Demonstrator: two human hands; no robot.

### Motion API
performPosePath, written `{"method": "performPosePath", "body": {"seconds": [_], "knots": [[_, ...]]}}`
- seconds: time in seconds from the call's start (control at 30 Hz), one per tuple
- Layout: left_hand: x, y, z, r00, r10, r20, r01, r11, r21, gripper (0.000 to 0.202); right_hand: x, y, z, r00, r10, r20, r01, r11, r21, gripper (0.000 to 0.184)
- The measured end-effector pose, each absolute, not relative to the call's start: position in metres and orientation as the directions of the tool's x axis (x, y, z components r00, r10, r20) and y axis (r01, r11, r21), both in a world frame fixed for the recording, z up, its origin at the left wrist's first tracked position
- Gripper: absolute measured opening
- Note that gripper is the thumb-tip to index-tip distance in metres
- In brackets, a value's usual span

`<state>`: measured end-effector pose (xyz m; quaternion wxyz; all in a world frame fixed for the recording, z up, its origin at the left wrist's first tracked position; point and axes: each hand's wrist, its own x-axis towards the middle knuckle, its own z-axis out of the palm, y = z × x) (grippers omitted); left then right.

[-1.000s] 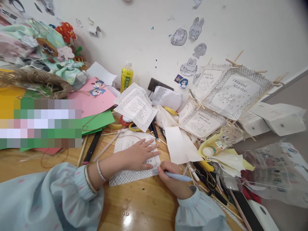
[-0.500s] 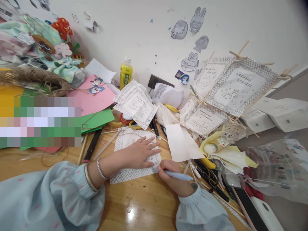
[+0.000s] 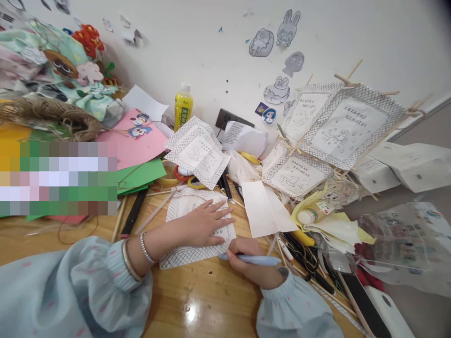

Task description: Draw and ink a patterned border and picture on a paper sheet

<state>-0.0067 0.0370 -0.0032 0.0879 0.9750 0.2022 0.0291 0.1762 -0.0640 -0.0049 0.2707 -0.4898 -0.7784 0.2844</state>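
My left hand (image 3: pixel 202 225) lies flat with fingers spread on a printed paper square (image 3: pixel 183 206) with a lattice border, pressing it onto the wooden table (image 3: pixel 197 300). My right hand (image 3: pixel 246 260) is closed around a pale blue pen (image 3: pixel 252 258) lying almost level, its tip at the paper's lower right corner. Both arms wear light blue sleeves; the left wrist carries bracelets.
A blank white sheet (image 3: pixel 266 211), more lattice-bordered prints (image 3: pixel 197 155), a stick-framed paper lantern (image 3: pixel 338 131), a yellow bottle (image 3: pixel 183 107), a glue bottle (image 3: pixel 312 215), black markers (image 3: pixel 134 213), pink and green card (image 3: pixel 141 155) and white boxes (image 3: pixel 405 169) crowd the table. Wall behind.
My right hand has slid slightly left and down, tilting the pen flatter. The camera view drifted a little; my left hand stays on the paper.
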Motion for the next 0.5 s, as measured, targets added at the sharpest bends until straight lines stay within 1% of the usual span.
{"method": "performPosePath", "body": {"seconds": [0.07, 0.13, 0.2, 0.33, 0.5], "knots": [[-0.0068, 0.0373, -0.0033, 0.917, 0.399, 0.023, 0.388, -0.903, 0.184, 0.059, 0.1775, -0.0636, -0.0071, -0.291, 0.947, 0.137, 0.654, 0.301, -0.694, 0.028], [-0.0068, 0.0376, -0.0037, 0.918, 0.396, 0.03, 0.385, -0.905, 0.181, 0.059, 0.1786, -0.0624, -0.0094, -0.16, 0.974, 0.163, 0.714, 0.228, -0.662, 0.028], [-0.0068, 0.0376, -0.0042, 0.918, 0.395, 0.036, 0.383, -0.907, 0.178, 0.06, 0.1788, -0.0608, -0.0103, -0.091, 0.975, 0.202, 0.733, 0.203, -0.65, 0.028], [-0.007, 0.0372, -0.0043, 0.918, 0.396, 0.038, 0.383, -0.906, 0.178, 0.06, 0.177, -0.0582, -0.0091, -0.13, 0.96, 0.248, 0.717, 0.264, -0.646, 0.029], [-0.007, 0.0362, -0.0013, 0.914, 0.403, 0.033, 0.39, -0.9, 0.192, 0.059, 0.176, -0.0575, -0.0085, -0.14, 0.949, 0.282, 0.731, 0.291, -0.617, 0.03]]}}
